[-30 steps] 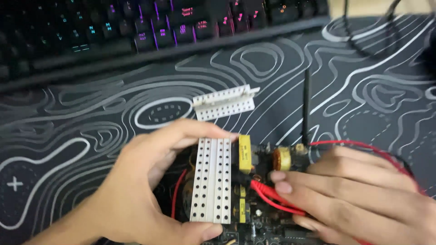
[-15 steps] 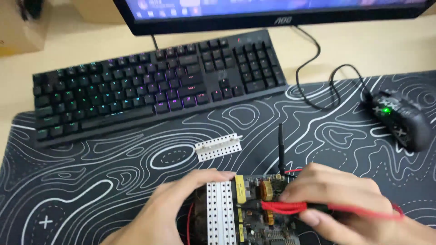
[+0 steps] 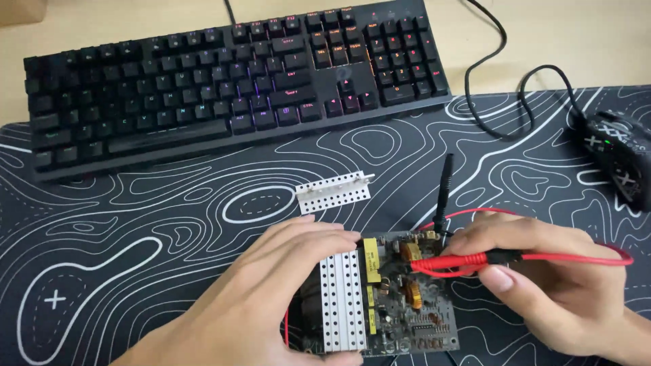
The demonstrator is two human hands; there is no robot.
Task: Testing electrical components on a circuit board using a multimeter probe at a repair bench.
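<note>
The left hand [image 3: 271, 298] gripped the circuit board [image 3: 386, 305], its fingers pressed together and curled over the board's white perforated heat sink [image 3: 342, 298]. The right hand [image 3: 556, 285] pinched a red test probe [image 3: 451, 261] between thumb and forefinger, the tip resting on the board just beyond the left fingertips. A black probe [image 3: 443, 196] stood upright behind the board. A second perforated strip [image 3: 333, 192] lay apart, beyond both hands, near the keyboard [image 3: 224, 81].

A computer desk used for electronics work: backlit keyboard [image 3: 230, 81], patterned desk mat [image 3: 135, 230], mouse [image 3: 620, 159].
</note>
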